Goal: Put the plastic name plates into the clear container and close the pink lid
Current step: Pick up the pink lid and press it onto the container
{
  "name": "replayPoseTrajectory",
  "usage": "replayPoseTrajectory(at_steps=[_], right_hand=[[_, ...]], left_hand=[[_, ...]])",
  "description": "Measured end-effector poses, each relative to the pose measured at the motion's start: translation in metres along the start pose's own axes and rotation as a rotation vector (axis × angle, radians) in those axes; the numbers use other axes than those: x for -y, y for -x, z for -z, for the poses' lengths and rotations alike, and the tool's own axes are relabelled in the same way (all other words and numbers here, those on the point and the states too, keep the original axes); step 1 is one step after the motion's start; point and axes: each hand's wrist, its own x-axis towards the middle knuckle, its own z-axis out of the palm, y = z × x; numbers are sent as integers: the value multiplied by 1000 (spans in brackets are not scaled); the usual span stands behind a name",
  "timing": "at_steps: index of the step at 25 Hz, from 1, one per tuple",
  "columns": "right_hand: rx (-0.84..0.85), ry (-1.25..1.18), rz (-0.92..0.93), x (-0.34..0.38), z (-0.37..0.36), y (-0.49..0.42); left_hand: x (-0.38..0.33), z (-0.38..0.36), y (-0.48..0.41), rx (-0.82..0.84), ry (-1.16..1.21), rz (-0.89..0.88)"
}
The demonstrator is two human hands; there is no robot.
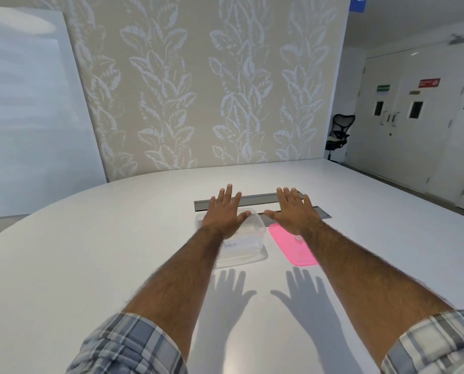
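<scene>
Sleeves: 2 rolled plaid sleeves (133, 344) sit nearest the lens, bare forearms reaching forward over the white table (90, 252).
Left hand: left hand (225, 211) is flat and spread, palm down, fingers released, holding nothing; it hovers over the far end of the clear container (245, 251).
Right hand: right hand (293, 211) is likewise spread and empty, above the far end of the pink lid (293, 247).
Height: 2 hand shadows fall on the table nearer the camera, so I judge both hands are raised off the surface, not resting.
Container: sits just left of the lid, apart from it, near the grey slot (260, 198) set into the table.
Name plates: white cards with faint handwriting (232, 244) show through the container wall; whether all plates are already inside I cannot tell.
Lid: lies flat on the table, not on the container, so the closing step is not yet done.
Handling: lid looks thin, light and slightly flexible; pinch it by a long edge, since it lies flush.
Container feel: likely light and smooth, so it may slide; steady it by a side wall while pressing the lid corners down.
</scene>
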Motion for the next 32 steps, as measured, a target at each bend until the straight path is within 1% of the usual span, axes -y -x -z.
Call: replayPoseTrajectory(at_steps=[3,7,13,17,20,23,26,29,32], right_hand=[[14,2,-22,-33,-1,0],[11,-8,-41,-77,-12,-2],[88,-21,-78,-135,-43,-14],[153,-10,-92,-161,-73,-17],[205,-7,-98,-174,-93,-18],[258,-8,-105,-182,-108,-20],[316,-37,-127,-183,-121,-25],[363,-113,-159,-178,-131,-30],[398,-173,-170,-170,-140,-32]], left_hand=[[-36,-14,-19,23,34,-49],[-76,-40,-47,107,80,-74],[-122,-94,-81,205,155,-70],[-143,-131,-93,301,188,-19],[-150,-155,-96,389,117,72],[-154,-171,-99,431,63,169],[-156,-183,-103,469,73,219],[-157,-191,-105,476,83,253],[-157,-195,-106,402,121,291]])
